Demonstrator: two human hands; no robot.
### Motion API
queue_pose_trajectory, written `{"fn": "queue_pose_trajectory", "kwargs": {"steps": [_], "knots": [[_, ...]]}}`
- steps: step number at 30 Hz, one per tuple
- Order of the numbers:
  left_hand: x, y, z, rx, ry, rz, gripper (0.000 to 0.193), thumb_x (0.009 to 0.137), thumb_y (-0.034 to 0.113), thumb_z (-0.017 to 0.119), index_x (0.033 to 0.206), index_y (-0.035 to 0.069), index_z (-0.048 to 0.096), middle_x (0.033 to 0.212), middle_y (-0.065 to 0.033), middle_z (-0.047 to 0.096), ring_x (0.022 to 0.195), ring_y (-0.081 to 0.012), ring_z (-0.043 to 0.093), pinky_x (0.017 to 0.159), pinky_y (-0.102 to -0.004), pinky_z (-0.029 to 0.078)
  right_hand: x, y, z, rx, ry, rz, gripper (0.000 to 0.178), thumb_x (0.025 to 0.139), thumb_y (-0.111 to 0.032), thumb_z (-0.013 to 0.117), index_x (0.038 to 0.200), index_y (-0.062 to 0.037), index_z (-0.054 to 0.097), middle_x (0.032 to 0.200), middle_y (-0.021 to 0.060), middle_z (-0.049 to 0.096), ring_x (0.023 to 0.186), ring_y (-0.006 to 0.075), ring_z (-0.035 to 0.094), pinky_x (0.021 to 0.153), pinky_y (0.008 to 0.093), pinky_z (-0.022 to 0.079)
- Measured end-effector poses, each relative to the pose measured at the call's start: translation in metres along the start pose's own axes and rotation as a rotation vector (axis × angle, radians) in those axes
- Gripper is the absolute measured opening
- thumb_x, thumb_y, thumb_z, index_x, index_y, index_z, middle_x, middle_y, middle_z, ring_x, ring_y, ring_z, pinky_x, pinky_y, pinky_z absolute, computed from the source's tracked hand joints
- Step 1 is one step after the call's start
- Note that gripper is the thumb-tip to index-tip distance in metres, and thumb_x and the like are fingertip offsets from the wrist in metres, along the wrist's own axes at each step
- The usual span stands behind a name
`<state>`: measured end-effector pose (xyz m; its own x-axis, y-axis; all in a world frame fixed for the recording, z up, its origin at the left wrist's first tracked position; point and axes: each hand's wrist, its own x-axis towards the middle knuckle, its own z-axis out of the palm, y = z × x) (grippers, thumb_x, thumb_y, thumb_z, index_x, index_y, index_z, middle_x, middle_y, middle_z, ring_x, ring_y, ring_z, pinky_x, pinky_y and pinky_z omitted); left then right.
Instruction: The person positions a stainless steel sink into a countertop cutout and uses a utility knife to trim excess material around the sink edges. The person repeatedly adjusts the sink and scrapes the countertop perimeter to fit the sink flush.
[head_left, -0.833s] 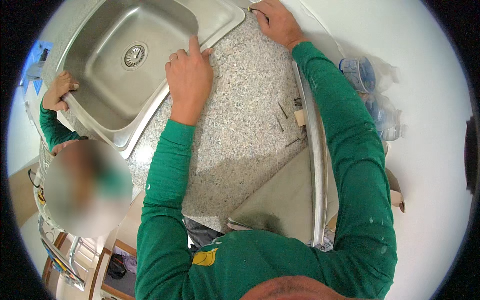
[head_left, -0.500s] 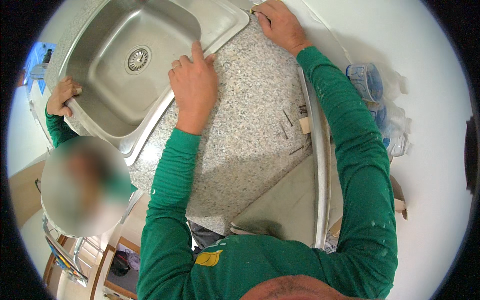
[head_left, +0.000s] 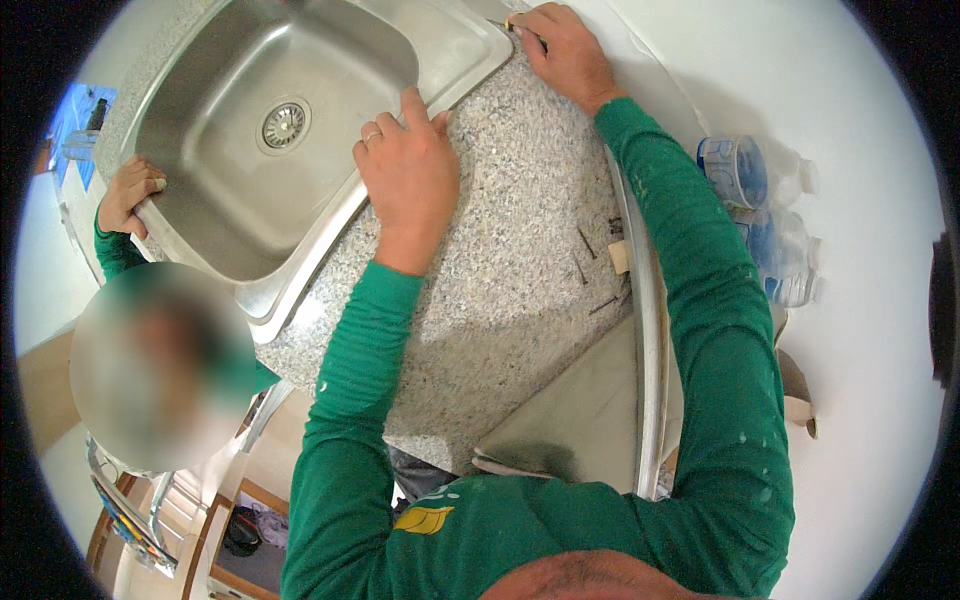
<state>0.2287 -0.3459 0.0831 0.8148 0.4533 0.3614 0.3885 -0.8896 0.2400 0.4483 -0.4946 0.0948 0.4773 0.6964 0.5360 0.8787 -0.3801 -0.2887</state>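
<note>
- Two bare hands were applied to the steel sink (head_left: pixel 250 190), which was laid face up on the speckled stone countertop (head_left: pixel 500 190); whether it was let into an opening could not be told.
- Over the last moments the whole view had been shifted slightly, so that sink, countertop and hands were all shown lower and farther right; no clear movement of the sink itself could be made out.
- Against that drift, the right hand (head_left: pixel 572 55) had been moved a little farther around the sink's upper-right corner, while the left hand (head_left: pixel 412 190) was kept at the same place on the rim.
- From this it was judged that the sink was being steadied while fine work was done at its corner.
- By the right hand, fingers and thumb were clamped on a slim tool (head_left: pixel 511 20), dark with a yellow part; it was seemingly pointed left, toward the sink's end edge.
- By the left hand nothing was clasped: its fingers were laid slightly apart over the near rim, with the index finger extended.
- The far left rim was held by a co-worker's hand (head_left: pixel 125 195).
- The sink's long axis was set diagonally, lower left to upper right, with the basin and drain (head_left: pixel 285 125) toward the lower end and the flat drainboard (head_left: pixel 470 50) toward the upper.
</note>
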Motion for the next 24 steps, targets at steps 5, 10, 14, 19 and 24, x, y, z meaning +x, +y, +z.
{"fn": "queue_pose_trajectory", "kwargs": {"steps": [5, 10, 14, 19, 24], "knots": [[-0.003, 0.002, 0.004, -0.016, -0.074, -0.012, 0.046, 0.102, 0.035, 0.068, 0.136, 0.005, 0.061, 0.094, -0.0162, 0.067, 0.094, -0.0345, 0.066, 0.084, -0.0477, 0.048, -0.004, 0.013, 0.005, -0.045, -0.031, -0.023, 0.018, 0.099, -0.011, 0.066, 0.113, -0.0052, 0.074, 0.105, 0.0162, 0.067, 0.103, 0.0380, 0.065, 0.091, 0.0463, 0.055], [-0.001, 0.002, 0.005, -0.011, -0.068, -0.029, 0.047, 0.102, 0.037, 0.068, 0.137, 0.006, 0.064, 0.094, -0.0189, 0.071, 0.093, -0.0367, 0.069, 0.082, -0.0503, 0.052, -0.001, 0.012, 0.013, -0.084, -0.005, -0.036, 0.018, 0.098, -0.012, 0.067, 0.114, -0.0073, 0.076, 0.104, 0.0127, 0.070, 0.104, 0.0356, 0.067, 0.091, 0.0456, 0.056], [-0.001, 0.001, 0.007, 0.001, -0.066, -0.037, 0.046, 0.102, 0.036, 0.068, 0.136, 0.006, 0.064, 0.095, -0.0193, 0.071, 0.094, -0.0374, 0.069, 0.082, -0.0507, 0.051, 0.004, 0.013, 0.022, -0.091, 0.017, -0.011, 0.018, 0.098, -0.012, 0.067, 0.113, -0.0073, 0.076, 0.102, 0.0128, 0.069, 0.102, 0.0357, 0.066, 0.090, 0.0457, 0.056], [-0.002, 0.003, 0.006, -0.048, -0.057, -0.019, 0.046, 0.102, 0.037, 0.067, 0.136, 0.006, 0.063, 0.097, -0.0198, 0.072, 0.097, -0.0380, 0.069, 0.083, -0.0509, 0.051, 0.003, 0.022, 0.024, -0.115, -0.033, 0.008, 0.019, 0.099, -0.020, 0.066, 0.112, -0.0104, 0.076, 0.105, 0.0133, 0.067, 0.107, 0.0353, 0.065, 0.095, 0.0475, 0.056], [0.004, 0.000, 0.010, 0.005, -0.040, -0.021, 0.046, 0.103, 0.037, 0.066, 0.136, 0.005, 0.063, 0.098, -0.0193, 0.072, 0.097, -0.0376, 0.069, 0.085, -0.0506, 0.051, 0.012, 0.016, 0.030, -0.069, 0.049, -0.001, 0.019, 0.098, -0.020, 0.066, 0.111, -0.0101, 0.077, 0.102, 0.0139, 0.066, 0.105, 0.0362, 0.065, 0.093, 0.0476, 0.056]]}}
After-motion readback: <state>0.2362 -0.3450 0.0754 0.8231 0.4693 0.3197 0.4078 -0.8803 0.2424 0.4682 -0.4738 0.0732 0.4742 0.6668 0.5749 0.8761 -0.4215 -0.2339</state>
